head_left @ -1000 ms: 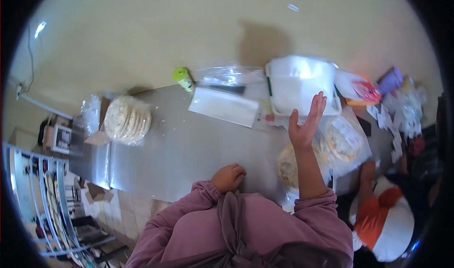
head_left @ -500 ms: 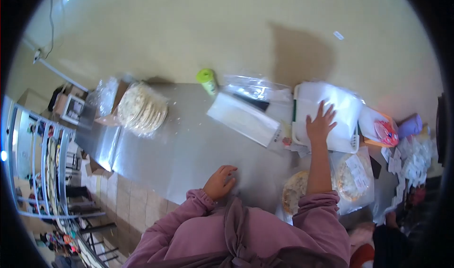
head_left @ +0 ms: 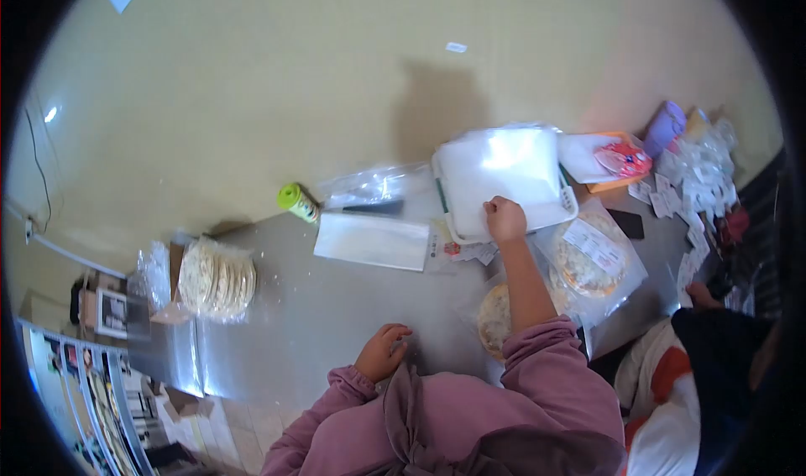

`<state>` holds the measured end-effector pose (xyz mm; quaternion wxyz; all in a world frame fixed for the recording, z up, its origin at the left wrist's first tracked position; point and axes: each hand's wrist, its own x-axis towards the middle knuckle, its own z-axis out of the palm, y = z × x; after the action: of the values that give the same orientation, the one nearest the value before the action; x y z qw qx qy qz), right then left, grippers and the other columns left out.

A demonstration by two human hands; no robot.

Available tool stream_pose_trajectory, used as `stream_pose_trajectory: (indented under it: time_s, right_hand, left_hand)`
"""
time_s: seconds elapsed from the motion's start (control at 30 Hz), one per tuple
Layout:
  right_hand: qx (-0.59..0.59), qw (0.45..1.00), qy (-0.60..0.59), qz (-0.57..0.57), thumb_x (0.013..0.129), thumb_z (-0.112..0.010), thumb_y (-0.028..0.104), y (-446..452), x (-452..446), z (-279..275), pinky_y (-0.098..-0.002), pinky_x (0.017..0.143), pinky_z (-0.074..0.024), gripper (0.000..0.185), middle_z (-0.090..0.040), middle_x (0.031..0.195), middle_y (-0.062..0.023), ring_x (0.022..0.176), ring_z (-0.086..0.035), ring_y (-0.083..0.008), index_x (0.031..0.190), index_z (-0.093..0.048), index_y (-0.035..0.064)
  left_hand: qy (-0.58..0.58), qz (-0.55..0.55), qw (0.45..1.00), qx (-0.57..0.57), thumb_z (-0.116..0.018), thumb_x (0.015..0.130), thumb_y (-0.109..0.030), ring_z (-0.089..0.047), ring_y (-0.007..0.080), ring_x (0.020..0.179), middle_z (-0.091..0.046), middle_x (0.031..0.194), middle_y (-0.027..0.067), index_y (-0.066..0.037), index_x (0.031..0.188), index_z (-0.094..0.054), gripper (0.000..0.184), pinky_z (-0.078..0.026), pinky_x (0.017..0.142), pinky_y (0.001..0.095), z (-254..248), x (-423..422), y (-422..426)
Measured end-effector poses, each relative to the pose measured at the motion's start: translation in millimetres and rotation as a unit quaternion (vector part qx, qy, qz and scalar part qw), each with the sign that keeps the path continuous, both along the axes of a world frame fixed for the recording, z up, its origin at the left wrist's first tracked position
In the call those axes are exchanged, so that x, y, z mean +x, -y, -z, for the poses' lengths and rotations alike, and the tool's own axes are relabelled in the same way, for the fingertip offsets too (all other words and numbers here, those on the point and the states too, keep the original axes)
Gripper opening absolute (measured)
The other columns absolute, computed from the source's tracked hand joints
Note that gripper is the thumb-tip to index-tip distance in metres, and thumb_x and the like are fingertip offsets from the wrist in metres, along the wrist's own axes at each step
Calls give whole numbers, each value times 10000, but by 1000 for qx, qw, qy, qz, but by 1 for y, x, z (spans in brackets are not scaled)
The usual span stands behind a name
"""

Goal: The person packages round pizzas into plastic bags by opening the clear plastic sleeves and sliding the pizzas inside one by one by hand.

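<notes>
My right hand [head_left: 506, 218] has its fingers closed over the near edge of the white plastic basket [head_left: 569, 207], which holds a stack of white sheets [head_left: 504, 161]. Whether a sheet's edge is pinched in those fingers cannot be seen. My left hand [head_left: 382, 352] rests near the table's front edge, fingers loosely bent and apart, holding nothing. Beside my right forearm lies a bagged round pizza [head_left: 592, 258] with a printed paper label [head_left: 594, 248] on it. A second pizza [head_left: 494, 321] is partly covered by the forearm.
On the metal table [head_left: 285, 308] are a bagged stack of flat round bases [head_left: 217, 279], a green canister [head_left: 297, 201], a pack of clear bags [head_left: 374, 241] and a dark phone [head_left: 625, 224]. An orange tray [head_left: 621, 185] stands right. Another person's hand [head_left: 703, 295] is at far right.
My right hand, spread flat on the sheets before, has drawn back to the basket's near edge and closed. The camera view has turned right; my left hand stays near the table's front.
</notes>
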<state>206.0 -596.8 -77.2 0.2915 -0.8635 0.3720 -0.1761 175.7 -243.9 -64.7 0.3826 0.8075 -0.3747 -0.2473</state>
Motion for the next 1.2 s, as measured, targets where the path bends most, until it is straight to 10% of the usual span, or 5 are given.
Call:
stream_pose_trajectory:
  time_s: [0.3,0.53,0.6,0.7,1.2]
  right_hand:
    - [133,952,62,-268,792,-550,241,-118,-74,-73,-435,694,-439,196,-611,815,-168,800,-584,-343,781,-598,51]
    - [311,744,10,-592,870,-540,231,-190,-132,-112,-296,592,-395,208,-538,657,-11,635,-486,-102,812,-567,33]
    - [338,742,13,-579,881,-534,223,-195,-148,-129,-275,594,-392,212,-535,670,10,657,-475,-73,813,-568,26]
    - [365,759,29,-539,889,-534,215,-202,-170,-129,-247,612,-398,210,-551,708,25,691,-477,-48,838,-580,17]
    - [356,845,397,37,890,-544,194,-250,-225,-81,-260,778,-451,233,-613,959,-66,869,-580,-144,1033,-570,12]
  left_hand:
    - [-179,-99,971,-123,-539,809,-27,-548,211,991,-484,1177,117,-64,1270,-367,493,-468,811,329,-4,19,-18]
    - [-441,-171,852,-225,-536,853,-164,-425,240,1170,-302,1365,139,-89,1355,-241,587,-349,981,388,9,47,-43]
    - [-411,-171,880,-167,-532,859,-172,-439,240,1156,-346,1342,139,-78,1330,-304,532,-342,985,395,12,50,-61]
    - [-488,187,831,-189,-538,867,-170,-494,216,1094,-499,1207,120,-44,1192,-478,354,-373,950,366,-12,35,-93]
    - [18,-60,993,-98,-691,750,-193,-495,94,549,-558,597,29,-14,718,-554,227,-412,528,257,-98,-6,-165]
